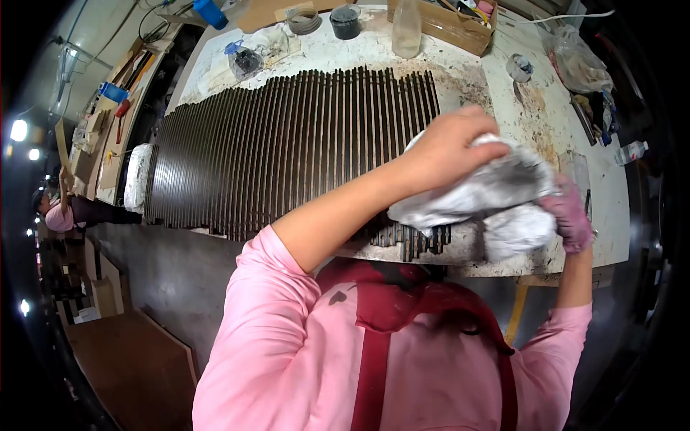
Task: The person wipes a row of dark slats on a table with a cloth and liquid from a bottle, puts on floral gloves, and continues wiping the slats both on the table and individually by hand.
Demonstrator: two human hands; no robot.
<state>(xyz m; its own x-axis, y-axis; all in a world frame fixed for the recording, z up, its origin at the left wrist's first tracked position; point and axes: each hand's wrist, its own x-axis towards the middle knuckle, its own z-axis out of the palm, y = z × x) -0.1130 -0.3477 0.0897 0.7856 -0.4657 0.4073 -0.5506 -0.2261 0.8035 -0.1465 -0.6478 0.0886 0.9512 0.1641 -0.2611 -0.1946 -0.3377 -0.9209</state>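
A white, grey-stained cloth [503,176] is bunched in front of me over the right end of a row of dark strips. My left hand [460,147], bare, reaches across my body and grips the cloth from above, thumb pressed onto it. On the cloth's right side is my right hand [569,214] in a stained pinkish-purple glove; its fingers are partly behind the cloth and blurred. A second white wad of cloth [520,231] lies below, near the table's front edge. Many thin dark strips [287,144] lie side by side, with shorter ends showing under my left forearm.
The stained white table [607,241] holds a dark jar [345,23], a clear bottle [407,30], a cardboard box [449,27], a small tin [520,68] and a plastic bag [581,63]. A water bottle [632,152] lies right. Another person [65,212] stands far left.
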